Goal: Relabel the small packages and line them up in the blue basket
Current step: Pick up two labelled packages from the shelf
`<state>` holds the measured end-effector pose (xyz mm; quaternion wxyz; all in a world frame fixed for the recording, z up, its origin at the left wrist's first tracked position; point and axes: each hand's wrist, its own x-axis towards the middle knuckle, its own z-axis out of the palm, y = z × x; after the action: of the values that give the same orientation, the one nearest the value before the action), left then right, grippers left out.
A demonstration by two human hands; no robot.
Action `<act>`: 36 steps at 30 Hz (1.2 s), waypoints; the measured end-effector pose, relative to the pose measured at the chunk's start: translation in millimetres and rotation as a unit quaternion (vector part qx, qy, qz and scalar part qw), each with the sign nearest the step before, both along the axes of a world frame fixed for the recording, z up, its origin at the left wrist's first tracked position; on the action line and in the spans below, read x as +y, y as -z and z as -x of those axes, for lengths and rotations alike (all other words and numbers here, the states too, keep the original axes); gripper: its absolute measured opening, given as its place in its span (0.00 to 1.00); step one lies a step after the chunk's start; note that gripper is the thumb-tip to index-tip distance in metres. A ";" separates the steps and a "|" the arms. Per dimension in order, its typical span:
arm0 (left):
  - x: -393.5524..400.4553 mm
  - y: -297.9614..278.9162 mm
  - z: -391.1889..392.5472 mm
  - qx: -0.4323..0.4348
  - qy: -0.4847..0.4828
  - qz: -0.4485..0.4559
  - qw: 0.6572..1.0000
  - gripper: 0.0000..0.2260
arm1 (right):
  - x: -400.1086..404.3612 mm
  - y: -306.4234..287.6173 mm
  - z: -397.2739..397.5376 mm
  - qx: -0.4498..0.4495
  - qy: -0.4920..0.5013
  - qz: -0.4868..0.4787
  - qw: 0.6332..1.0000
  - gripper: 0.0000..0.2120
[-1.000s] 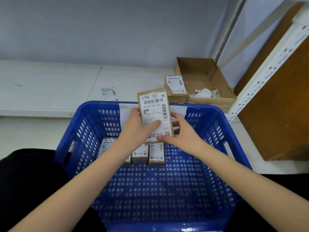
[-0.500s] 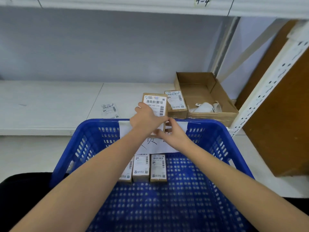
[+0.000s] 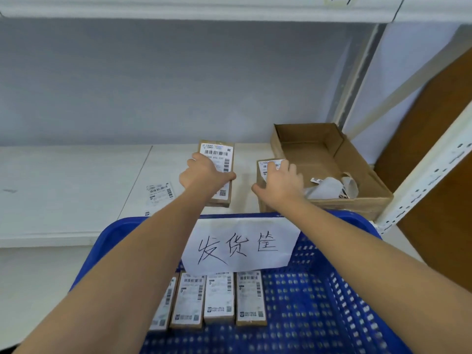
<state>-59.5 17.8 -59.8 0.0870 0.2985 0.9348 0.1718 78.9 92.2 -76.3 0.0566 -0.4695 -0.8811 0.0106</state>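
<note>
My left hand [image 3: 204, 178] grips a brown package with a white barcode label [image 3: 218, 155], which lies flat on the white shelf behind the blue basket [image 3: 357, 218]. My right hand [image 3: 281, 186] is over a second labelled package [image 3: 267, 166] beside the cardboard box. Its thumb is at the package's left edge and its fingers curl over the top. Inside the basket, several labelled packages [image 3: 219, 297] lie side by side in a row against the far wall, below a handwritten paper sign [image 3: 240, 245].
An open cardboard box [image 3: 332, 149] with crumpled label backing [image 3: 329, 186] stands at the right of the shelf. A loose label [image 3: 159, 192] lies on the shelf at the left. A white perforated upright [image 3: 421, 180] and a brown board [image 3: 439, 139] close off the right side.
The package held up over the basket has moved out onto the shelf in my left hand. My right hand let go of it and went right to the second package.
</note>
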 end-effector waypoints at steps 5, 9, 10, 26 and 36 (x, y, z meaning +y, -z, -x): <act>15.1 33.9 18.3 -0.016 0.001 0.026 1.000 0.40 | 19.9 18.6 12.9 -0.086 0.060 0.001 0.994 0.35; 18.9 59.1 30.1 -0.028 -0.001 0.048 0.998 0.40 | 29.9 32.6 16.4 -0.098 0.079 0.011 0.992 0.33; 19.0 64.1 32.8 -0.032 -0.004 0.053 0.998 0.40 | 31.0 35.3 17.7 -0.097 0.081 0.008 0.992 0.33; 6.7 85.1 42.6 -0.035 -0.019 0.069 0.997 0.44 | 20.5 31.4 34.2 -0.112 0.043 -0.022 0.993 0.35; -19.6 26.8 11.4 0.069 0.119 -0.014 0.990 0.40 | -9.0 -18.4 2.4 0.038 -0.104 -0.009 0.994 0.39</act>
<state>-70.8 -1.8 -86.5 0.0382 0.4203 0.8938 0.1519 76.5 83.2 -57.9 0.0927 -0.3741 -0.9224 0.0258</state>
